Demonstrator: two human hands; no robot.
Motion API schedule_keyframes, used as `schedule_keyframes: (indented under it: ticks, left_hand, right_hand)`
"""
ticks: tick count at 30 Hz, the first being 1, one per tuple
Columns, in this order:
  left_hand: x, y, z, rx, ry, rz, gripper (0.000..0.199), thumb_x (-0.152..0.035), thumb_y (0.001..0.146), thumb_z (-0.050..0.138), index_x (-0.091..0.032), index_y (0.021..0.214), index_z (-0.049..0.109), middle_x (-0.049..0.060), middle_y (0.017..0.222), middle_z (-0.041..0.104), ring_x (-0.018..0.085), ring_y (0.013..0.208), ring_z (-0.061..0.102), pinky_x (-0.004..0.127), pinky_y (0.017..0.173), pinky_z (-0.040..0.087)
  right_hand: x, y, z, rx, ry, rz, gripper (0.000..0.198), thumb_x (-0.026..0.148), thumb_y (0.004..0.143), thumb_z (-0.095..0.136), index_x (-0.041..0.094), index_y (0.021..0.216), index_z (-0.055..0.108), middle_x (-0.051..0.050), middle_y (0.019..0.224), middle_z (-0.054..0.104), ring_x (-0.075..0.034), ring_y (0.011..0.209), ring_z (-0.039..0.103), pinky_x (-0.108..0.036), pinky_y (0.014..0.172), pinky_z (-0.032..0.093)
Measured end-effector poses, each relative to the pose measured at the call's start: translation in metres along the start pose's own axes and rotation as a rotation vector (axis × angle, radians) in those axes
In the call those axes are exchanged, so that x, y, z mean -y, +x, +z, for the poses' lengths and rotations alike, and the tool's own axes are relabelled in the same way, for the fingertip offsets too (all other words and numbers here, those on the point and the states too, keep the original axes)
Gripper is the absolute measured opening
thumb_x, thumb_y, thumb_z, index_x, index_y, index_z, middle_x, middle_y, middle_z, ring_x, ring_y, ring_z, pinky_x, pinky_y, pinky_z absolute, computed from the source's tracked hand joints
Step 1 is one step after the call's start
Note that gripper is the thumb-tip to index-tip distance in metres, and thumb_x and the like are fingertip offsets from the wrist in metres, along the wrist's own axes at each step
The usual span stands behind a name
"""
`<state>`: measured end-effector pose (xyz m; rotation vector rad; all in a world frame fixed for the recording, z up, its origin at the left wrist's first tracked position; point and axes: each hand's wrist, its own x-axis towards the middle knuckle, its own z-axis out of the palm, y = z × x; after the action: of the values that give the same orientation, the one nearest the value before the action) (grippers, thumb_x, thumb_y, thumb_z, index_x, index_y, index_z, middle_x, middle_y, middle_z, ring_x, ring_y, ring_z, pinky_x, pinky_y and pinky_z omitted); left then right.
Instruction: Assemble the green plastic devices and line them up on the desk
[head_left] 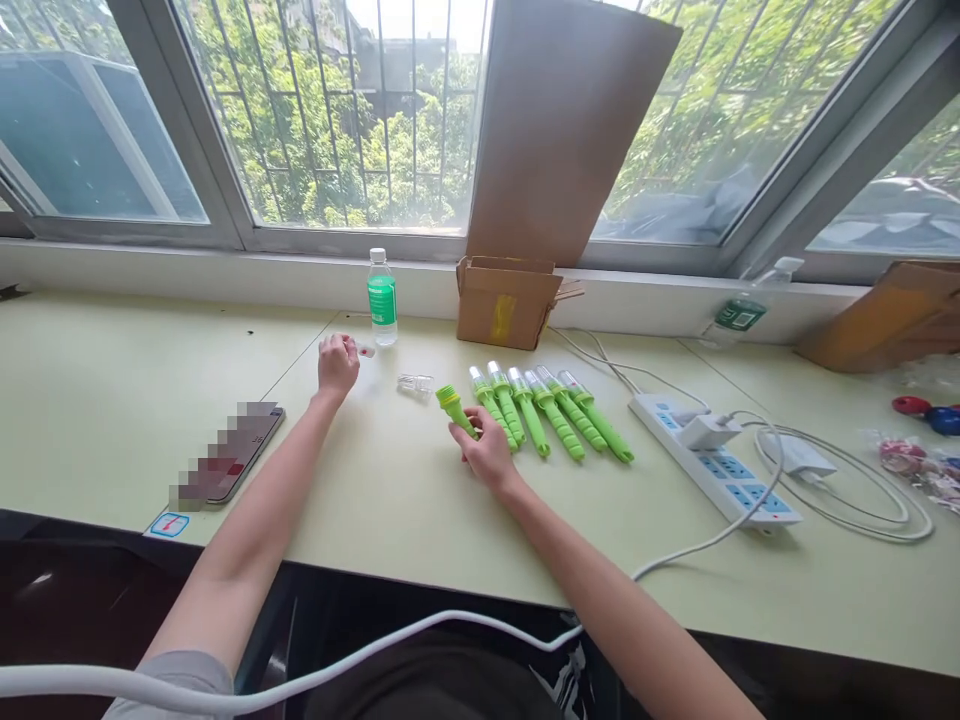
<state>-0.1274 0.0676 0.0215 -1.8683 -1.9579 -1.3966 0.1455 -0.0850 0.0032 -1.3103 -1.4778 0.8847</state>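
My right hand [489, 448] is closed around a bright green ribbed plastic handle [452, 402], its threaded open end tilted up and to the left. Farther left, my left hand [339, 366] pinches a small whitish piece with a red spot [365, 350] near the foot of a water bottle [382, 300]. Between the hands lie clear plastic pieces [415, 386] on the table. Just right of my right hand, several green sticks with clear caps [551, 410] lie side by side, their caps pointing toward the window.
A phone [251, 455], partly blurred out, lies at the left. A small cardboard box [504, 305] stands by the sill. On the right are a white power strip [716, 465] with plugs and cables, and a tilted bottle [739, 312]. A white cable [375, 655] crosses in front of me.
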Motion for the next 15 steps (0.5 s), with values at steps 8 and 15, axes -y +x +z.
schedule_keyframes:
  ticks: [8, 15]
  left_hand:
    - [-0.068, -0.053, -0.011, 0.205, -0.73, -0.265, 0.032, -0.048, 0.09, 0.038, -0.017, 0.093, 0.045, 0.007, 0.079, 0.064, 0.017, 0.068, 0.065, 0.032, 0.061, 0.053]
    - [-0.093, -0.075, -0.014, 0.446, -0.976, -0.205, 0.039, -0.051, 0.086, 0.048, -0.014, 0.097, 0.051, 0.007, 0.08, 0.065, 0.017, 0.066, 0.067, 0.034, 0.062, 0.057]
  right_hand:
    - [-0.002, -0.001, 0.0, -0.016, -0.12, -0.104, 0.032, 0.046, 0.076, 0.055, 0.019, 0.094, 0.058, -0.003, 0.077, 0.062, -0.013, 0.051, 0.05, -0.027, 0.048, 0.04]
    - [-0.003, 0.0, 0.002, -0.041, -0.201, -0.157, 0.031, 0.043, 0.076, 0.056, 0.02, 0.096, 0.06, -0.002, 0.073, 0.061, -0.014, 0.054, 0.051, -0.027, 0.052, 0.039]
